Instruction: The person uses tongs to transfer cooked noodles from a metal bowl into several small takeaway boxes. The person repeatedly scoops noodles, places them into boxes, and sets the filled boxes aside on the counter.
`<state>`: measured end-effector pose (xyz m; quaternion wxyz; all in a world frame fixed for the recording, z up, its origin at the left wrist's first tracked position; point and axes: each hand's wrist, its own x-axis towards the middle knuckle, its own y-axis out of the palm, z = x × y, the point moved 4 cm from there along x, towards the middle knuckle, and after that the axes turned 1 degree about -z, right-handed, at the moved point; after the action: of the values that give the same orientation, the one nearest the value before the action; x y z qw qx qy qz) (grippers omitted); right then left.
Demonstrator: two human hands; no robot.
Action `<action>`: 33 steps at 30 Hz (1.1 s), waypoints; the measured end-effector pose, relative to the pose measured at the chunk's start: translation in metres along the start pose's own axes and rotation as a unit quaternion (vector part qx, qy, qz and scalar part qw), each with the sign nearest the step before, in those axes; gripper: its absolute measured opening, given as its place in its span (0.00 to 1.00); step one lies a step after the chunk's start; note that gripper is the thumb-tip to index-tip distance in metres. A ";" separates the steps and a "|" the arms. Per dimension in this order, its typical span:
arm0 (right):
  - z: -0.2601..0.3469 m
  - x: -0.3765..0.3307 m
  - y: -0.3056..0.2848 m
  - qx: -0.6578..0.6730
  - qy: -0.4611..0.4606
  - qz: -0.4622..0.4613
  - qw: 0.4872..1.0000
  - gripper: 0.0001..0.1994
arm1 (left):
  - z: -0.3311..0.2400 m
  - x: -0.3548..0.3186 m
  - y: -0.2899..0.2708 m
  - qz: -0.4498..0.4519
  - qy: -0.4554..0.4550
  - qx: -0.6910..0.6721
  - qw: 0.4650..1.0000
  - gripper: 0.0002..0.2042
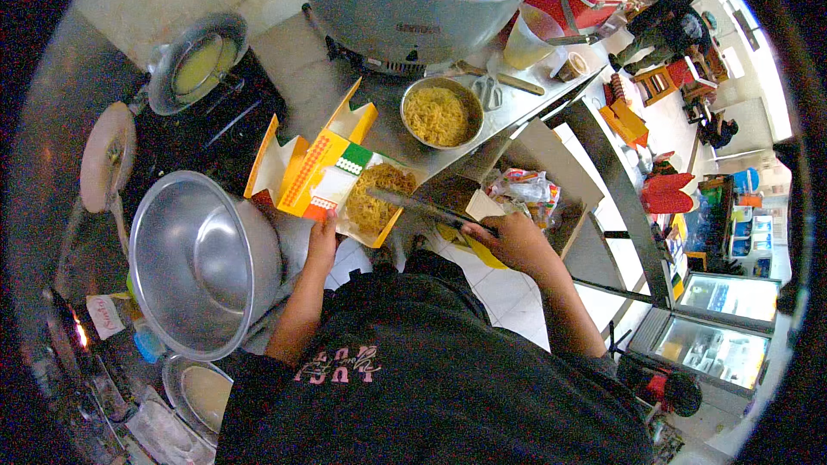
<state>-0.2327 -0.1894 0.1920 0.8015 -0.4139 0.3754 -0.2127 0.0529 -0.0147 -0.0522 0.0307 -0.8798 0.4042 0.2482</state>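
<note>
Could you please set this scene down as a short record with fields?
Left hand: holds an open yellow-and-white cardboard box containing brownish noodles
Right hand: grips a long grey metallic-looking utensil, its tip at the noodles
Ahead: round metal bowl of yellow noodles; large grey lidded cooker
Left side: large round silver metal basin
Right side: open brown cardboard carton holding plastic packages

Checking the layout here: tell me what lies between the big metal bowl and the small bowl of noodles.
The open yellow food box, held in the left hand, comes between them in the head view.
</note>
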 end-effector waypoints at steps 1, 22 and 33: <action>0.001 -0.003 -0.004 0.016 -0.016 -0.002 1.000 0.25 | 0.000 -0.004 0.001 -0.010 -0.013 -0.034 0.999 0.29; -0.237 -0.146 -0.057 0.787 0.022 -0.185 0.588 0.39 | -0.185 0.009 0.345 0.206 -0.021 -0.042 0.977 0.27; -0.348 -0.160 0.004 0.743 0.311 -0.196 0.560 0.38 | -0.412 0.238 0.723 -0.122 0.286 0.240 0.920 0.39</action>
<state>-0.6040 -0.2583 0.1256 0.5976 0.3563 0.2206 -0.6835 -0.1716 -0.7706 0.3044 0.1544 -0.9219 0.3329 -0.1242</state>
